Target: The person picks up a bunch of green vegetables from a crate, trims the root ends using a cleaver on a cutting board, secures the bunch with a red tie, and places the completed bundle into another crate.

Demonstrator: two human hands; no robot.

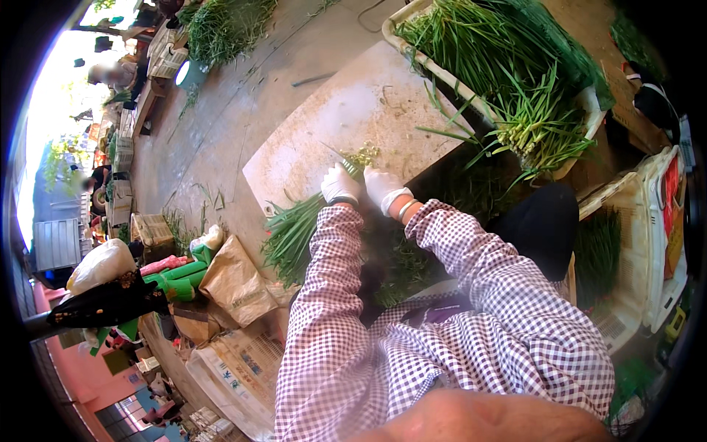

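My left hand (340,184), in a white glove, is closed around a bunch of long green chives (294,232). Their leafy ends fan out toward me on the left, over the near edge of a worn pale board (317,125). Close beside it, my right hand (384,189), also gloved, has its fingers closed around what looks like a knife (336,153). Its thin blade slants to the far left across the bunch's far end; the handle is hidden in my fingers. Small yellowish trimmings (364,154) lie on the board just past both hands.
Beyond the board at the right stands a crate (471,96) heaped with long green stalks. Another white crate (626,250) with greens is at my right. Left of me lie a tan sack (236,280) and green rolls (184,276). A pile of greens (224,29) rests on the far floor.
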